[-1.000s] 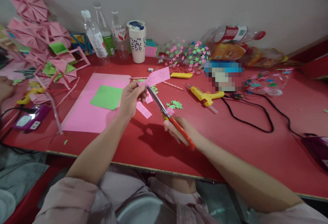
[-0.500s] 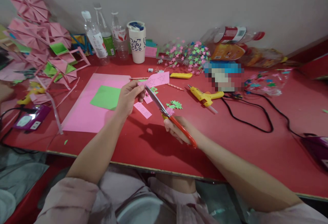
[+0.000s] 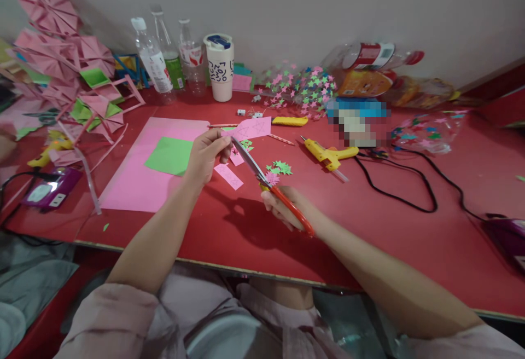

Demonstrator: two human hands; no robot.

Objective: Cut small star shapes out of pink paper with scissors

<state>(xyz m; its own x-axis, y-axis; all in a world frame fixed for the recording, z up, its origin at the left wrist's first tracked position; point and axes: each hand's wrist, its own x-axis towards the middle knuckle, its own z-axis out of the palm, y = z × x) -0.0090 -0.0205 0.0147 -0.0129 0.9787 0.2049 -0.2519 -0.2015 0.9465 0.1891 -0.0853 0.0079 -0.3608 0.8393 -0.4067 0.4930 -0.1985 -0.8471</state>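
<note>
My left hand (image 3: 210, 151) pinches a pink paper strip (image 3: 257, 127) with star outlines drawn on it. My right hand (image 3: 285, 206) is closed round the red handles of a pair of scissors (image 3: 292, 209). The scissor blades point up and left, their tips at the strip beside my left fingertips. Below them lie pink paper scraps (image 3: 228, 177) and cut green stars (image 3: 281, 167), with pink stars (image 3: 272, 178) partly behind the scissors. A green paper square (image 3: 169, 155) rests on a large pink sheet (image 3: 131, 184) by my left forearm.
A yellow glue gun (image 3: 328, 154) with a black cord lies to the right, near a yellow cutter (image 3: 289, 121). Bottles (image 3: 152, 61) and a white tumbler (image 3: 219, 69) stand along the wall. Pink folded-paper work (image 3: 94, 63) fills the left. Bagged stars (image 3: 315, 88) sit at the back.
Both hands stay in nearly the same place, still holding the strip and the scissors. The scissors have shifted very slightly to the left.
</note>
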